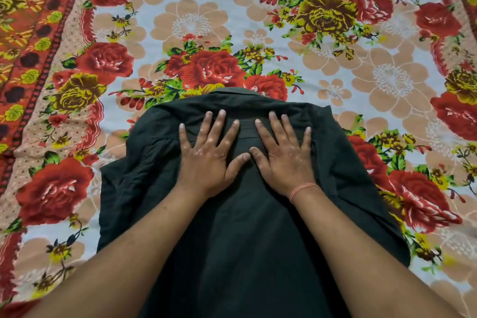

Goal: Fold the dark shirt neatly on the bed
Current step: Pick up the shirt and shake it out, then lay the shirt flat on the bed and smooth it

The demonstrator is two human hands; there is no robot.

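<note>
While the bed (335,64) wore a bedsheet (191,23) printed with big red roses, the dark shirt (245,235) lay on it, its lower part cut off by the frame. The left hand (206,160) and the right hand (284,157) pressed flat on the matte cloth, fingers spread, holding nothing.

Shirt (247,227), under the left hand (209,155) and right hand (284,155): plain blackish green, unpatterned. Bedsheet (258,20), beyond both hands: pale ground printed with red and yellow-brown roses, green leaves, peach blossoms. Sheet border (28,41), left of the left hand: orange-red with yellow-green rosettes. Wrist thread (302,188), right hand: pinkish orange.
</note>
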